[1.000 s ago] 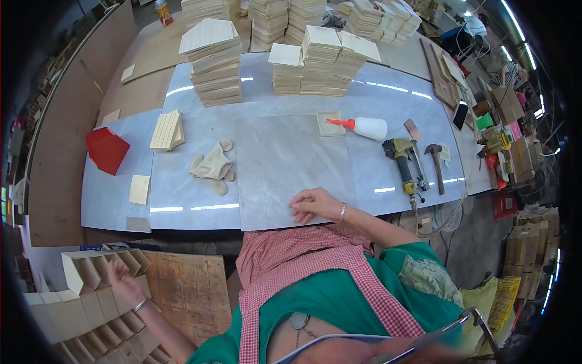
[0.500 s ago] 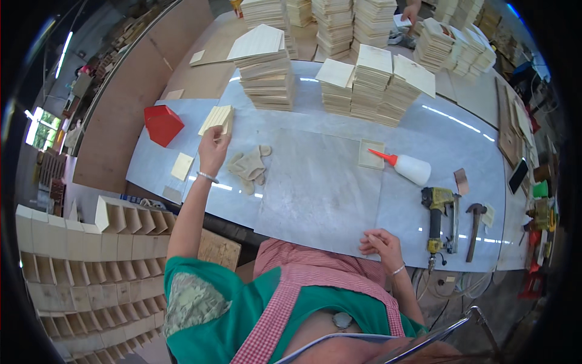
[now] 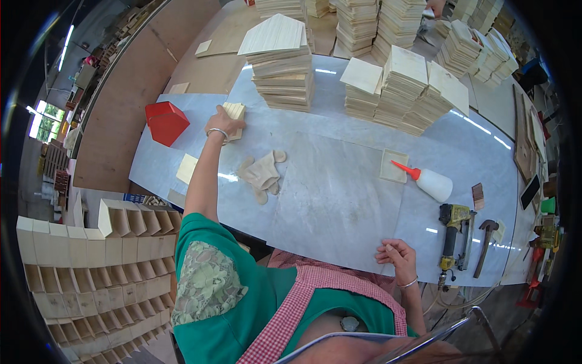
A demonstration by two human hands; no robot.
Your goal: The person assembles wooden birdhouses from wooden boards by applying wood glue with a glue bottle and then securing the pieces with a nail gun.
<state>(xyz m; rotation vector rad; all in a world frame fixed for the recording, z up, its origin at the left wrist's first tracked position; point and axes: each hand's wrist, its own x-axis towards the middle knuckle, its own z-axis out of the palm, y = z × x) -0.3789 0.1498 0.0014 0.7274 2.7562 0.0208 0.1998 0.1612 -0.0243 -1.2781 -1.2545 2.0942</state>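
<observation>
My left hand reaches to the far left of the table and grips a small stack of pale wooden boards, its fingers on the left side and its thumb on the right. Near the table's front edge, my right hand hangs with loosely bent fingers apart, nothing visible in it. Left of the stack is a red house-shaped piece. A crumpled work glove lies nearer me, and a thin pale board sits by the left forearm.
Tall stacks of house-shaped boards and other boards line the back. Rightward are a shallow tray, a red-tipped white bottle, a nail gun and a hammer. Wooden boxes fill the lower left. Another person's hand shows behind.
My left hand has moved from the near edge of the small stack to over it, taking a wider hold. The view has shifted slightly; the right hand stays near the table edge.
</observation>
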